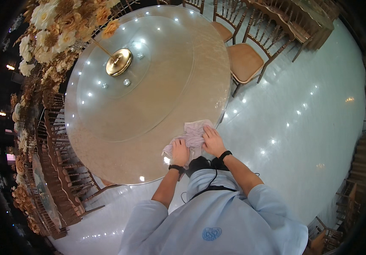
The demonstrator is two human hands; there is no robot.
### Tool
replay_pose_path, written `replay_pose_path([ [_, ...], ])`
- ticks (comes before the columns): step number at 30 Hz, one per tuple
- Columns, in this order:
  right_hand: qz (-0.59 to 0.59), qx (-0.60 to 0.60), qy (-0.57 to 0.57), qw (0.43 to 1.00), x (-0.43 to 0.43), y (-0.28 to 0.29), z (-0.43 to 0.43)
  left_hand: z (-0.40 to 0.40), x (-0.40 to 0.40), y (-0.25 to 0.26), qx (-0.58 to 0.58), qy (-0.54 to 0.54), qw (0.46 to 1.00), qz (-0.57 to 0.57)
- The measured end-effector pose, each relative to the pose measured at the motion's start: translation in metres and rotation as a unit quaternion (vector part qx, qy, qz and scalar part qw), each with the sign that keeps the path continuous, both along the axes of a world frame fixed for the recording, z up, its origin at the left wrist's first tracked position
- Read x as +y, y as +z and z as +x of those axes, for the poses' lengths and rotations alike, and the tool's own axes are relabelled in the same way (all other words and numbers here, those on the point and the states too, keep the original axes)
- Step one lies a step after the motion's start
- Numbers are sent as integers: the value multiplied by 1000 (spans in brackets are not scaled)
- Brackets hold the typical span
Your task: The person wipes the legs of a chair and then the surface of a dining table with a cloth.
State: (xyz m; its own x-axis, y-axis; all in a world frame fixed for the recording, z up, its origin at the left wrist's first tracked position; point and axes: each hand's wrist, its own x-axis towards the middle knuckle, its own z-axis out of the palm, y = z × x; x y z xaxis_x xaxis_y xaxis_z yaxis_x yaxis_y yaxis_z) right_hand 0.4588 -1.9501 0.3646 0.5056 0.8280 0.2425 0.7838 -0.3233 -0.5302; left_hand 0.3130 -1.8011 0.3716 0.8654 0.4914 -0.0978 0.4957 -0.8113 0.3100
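Observation:
A crumpled pale pink cloth (193,137) lies at the near edge of a large round table (106,156) with a shiny, clear top. My left hand (180,153) presses on the cloth's left part, fingers curled over it. On its right part rests my right hand (213,141), a little farther from me, with the fingertips bent into the fabric. Both hands grip the cloth against the tabletop. Dark bands circle both wrists.
A round glass turntable (157,95) covers the table's middle. On it stands a tall flower arrangement (55,32) with a gold base (119,62), small clear ornaments (126,82) around it. Wooden chairs (246,62) stand at the right; more chairs (71,178) line the left.

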Motion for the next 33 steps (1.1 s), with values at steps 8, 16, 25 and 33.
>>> replay_pose_path([
  [8, -2, 33, -27, 999, -12, -11, 65, 68, -10, -9, 33, 9, 999, -5],
  [16, -30, 43, 4, 999, -3, 1, 159, 144, 5, -34, -5, -46, 999, 2],
  [25, -63, 42, 117, 990, 7, 7, 263, 230, 2, -27, 35, 19, 995, -88],
  [33, -110, -5, 130, 985, 22, 6, 273, 237, -3, -23, 12, 42, 996, -82],
])
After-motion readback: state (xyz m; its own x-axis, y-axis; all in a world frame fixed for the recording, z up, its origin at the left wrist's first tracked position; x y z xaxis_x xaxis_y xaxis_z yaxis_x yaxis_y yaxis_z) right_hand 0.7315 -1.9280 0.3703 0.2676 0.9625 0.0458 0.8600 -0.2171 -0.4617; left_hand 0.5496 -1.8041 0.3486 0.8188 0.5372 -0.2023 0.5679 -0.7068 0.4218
